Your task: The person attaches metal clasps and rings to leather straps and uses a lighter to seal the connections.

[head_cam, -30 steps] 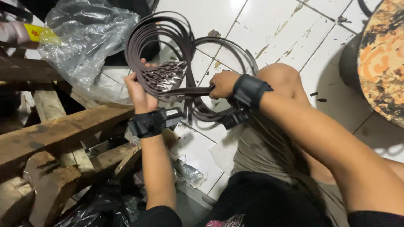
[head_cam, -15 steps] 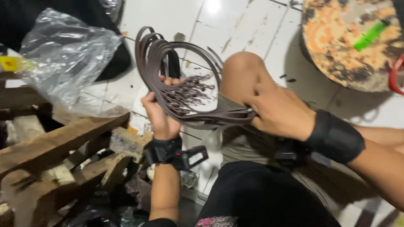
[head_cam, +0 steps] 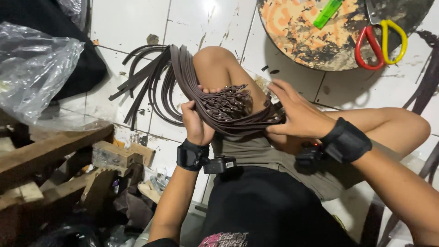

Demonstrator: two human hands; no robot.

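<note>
You're in a small floor-level workshop, prob. leather goods. Brown straps [head_cam: 151, 82] lie on white tile w/ scissors [head_cam: 382, 39] and scrap wood [head_cam: 50, 151] nearby.

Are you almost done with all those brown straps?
Partly. A thick bundle of brown straps is already gathered. The left hand grips it and the right hand presses its end over the knee. More loose straps lie on the tiled floor.

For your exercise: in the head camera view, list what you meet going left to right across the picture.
Clear plastic bag → wooden blocks → left hand gripping the bundle of brown straps → right hand on the straps' other end → red and yellow scissors on the round board.
</note>
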